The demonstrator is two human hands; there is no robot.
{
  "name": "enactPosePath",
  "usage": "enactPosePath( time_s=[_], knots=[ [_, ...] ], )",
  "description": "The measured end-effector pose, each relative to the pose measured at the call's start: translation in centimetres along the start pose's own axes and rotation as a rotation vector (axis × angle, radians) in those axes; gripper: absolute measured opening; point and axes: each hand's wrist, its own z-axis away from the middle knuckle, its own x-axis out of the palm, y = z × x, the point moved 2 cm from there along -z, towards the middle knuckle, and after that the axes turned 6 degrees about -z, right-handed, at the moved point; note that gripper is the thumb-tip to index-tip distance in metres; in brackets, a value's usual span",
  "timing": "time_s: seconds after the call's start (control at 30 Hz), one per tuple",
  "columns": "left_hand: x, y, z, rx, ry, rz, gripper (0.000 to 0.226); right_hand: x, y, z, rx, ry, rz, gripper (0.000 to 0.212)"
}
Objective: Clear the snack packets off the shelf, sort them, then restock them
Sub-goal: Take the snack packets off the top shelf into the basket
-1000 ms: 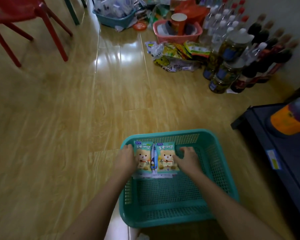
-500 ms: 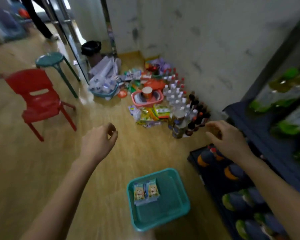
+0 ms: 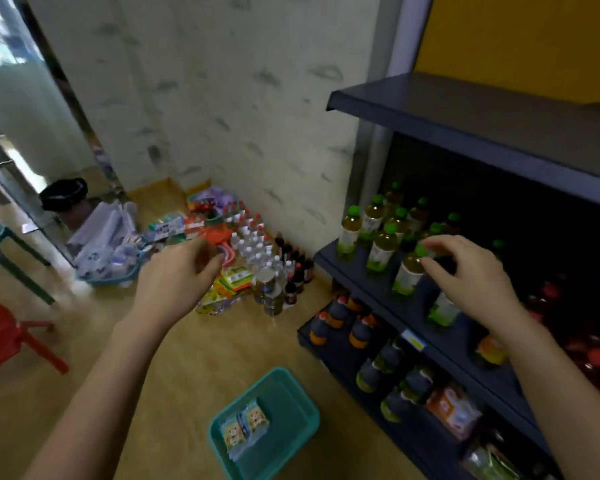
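Note:
Two snack packets (image 3: 245, 425) with a bear picture lie side by side in the teal basket (image 3: 302, 410) on the floor, near its left end. My left hand (image 3: 174, 278) hangs in the air above the floor, fingers loosely curled, holding nothing. My right hand (image 3: 468, 275) is raised over the middle board of the dark shelf (image 3: 465, 344), fingers spread above the green-capped bottles (image 3: 378, 251). The top shelf board (image 3: 499, 123) looks bare.
Loose snack packets (image 3: 229, 289), several small bottles (image 3: 267, 258) and jars sit on the floor by the wall. A pink basket, a teal tub of bags (image 3: 108, 251), a black bin, a teal stool (image 3: 0, 251) and a red chair (image 3: 0, 337) stand left.
Both hands let go of the two packets in the basket and rose. The view lifted from the basket to the shelf. My right hand moved up over the green-capped bottles.

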Motion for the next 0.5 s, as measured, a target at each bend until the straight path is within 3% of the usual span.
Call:
enactPosePath(
  time_s=[0.5],
  knots=[
    [0.2,32.3,-0.4,0.687,-0.041,0.353,0.019,-22.5,9.3,22.3,0.509,0.589,0.223,0.027]
  ],
)
